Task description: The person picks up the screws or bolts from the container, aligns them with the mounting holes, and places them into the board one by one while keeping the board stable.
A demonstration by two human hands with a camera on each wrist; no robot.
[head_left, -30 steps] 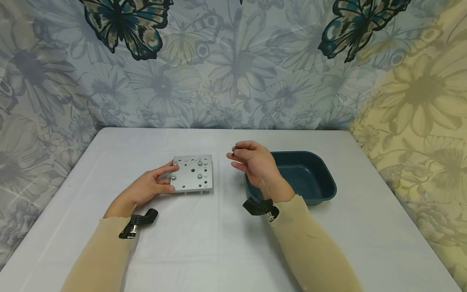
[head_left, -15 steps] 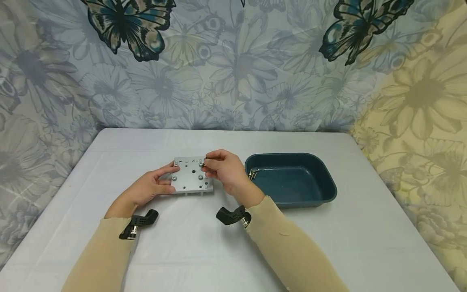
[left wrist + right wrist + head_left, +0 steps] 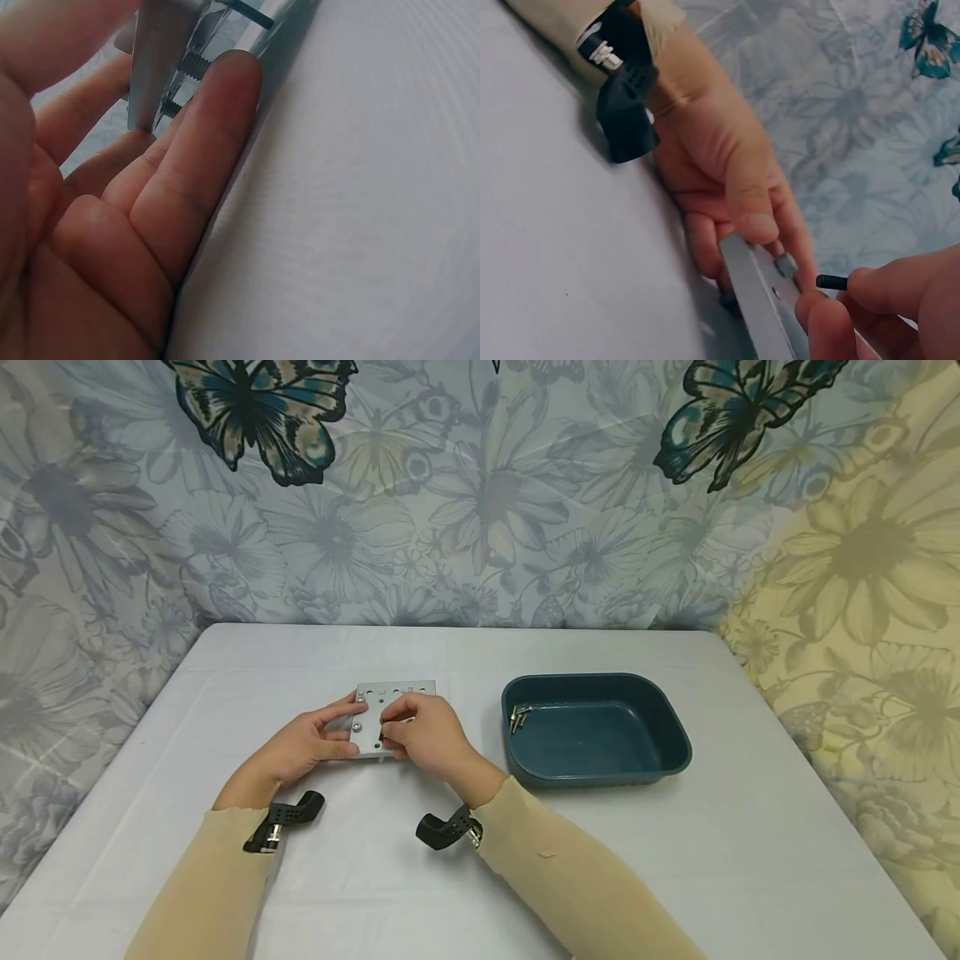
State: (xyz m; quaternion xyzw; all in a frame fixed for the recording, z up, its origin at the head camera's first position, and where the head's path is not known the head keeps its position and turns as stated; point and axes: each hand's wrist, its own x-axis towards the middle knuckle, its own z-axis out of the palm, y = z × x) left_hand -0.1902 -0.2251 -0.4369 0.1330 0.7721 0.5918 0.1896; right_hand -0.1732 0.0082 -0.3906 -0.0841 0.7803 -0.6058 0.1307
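Observation:
A silver metal plate with holes (image 3: pixel 367 740) is held by its left edge in my left hand (image 3: pixel 303 743), fingers at the top face and thumb at the near corner. Socket-head screws (image 3: pixel 357 727) sit in some holes. In the left wrist view, threaded screw ends (image 3: pixel 196 66) stick out beneath the plate, beside my fingers. My right hand (image 3: pixel 431 737) is over the plate's right part and hides much of it. Between its thumb and fingertips it pinches a dark screw (image 3: pixel 831 282), threaded end pointing out, close over the plate face.
A dark blue-green plastic tray (image 3: pixel 600 779) stands to the right, with several brass-coloured screws (image 3: pixel 519 718) at its left end. White cloth (image 3: pixel 360 877) covers the table. A floral, butterfly-printed curtain (image 3: pixel 480 543) hangs behind the table's far edge.
My right hand has moved left from beside the tray onto the plate, then toward its near part, still pinching the screw. The left hand and plate have stayed nearly in place.

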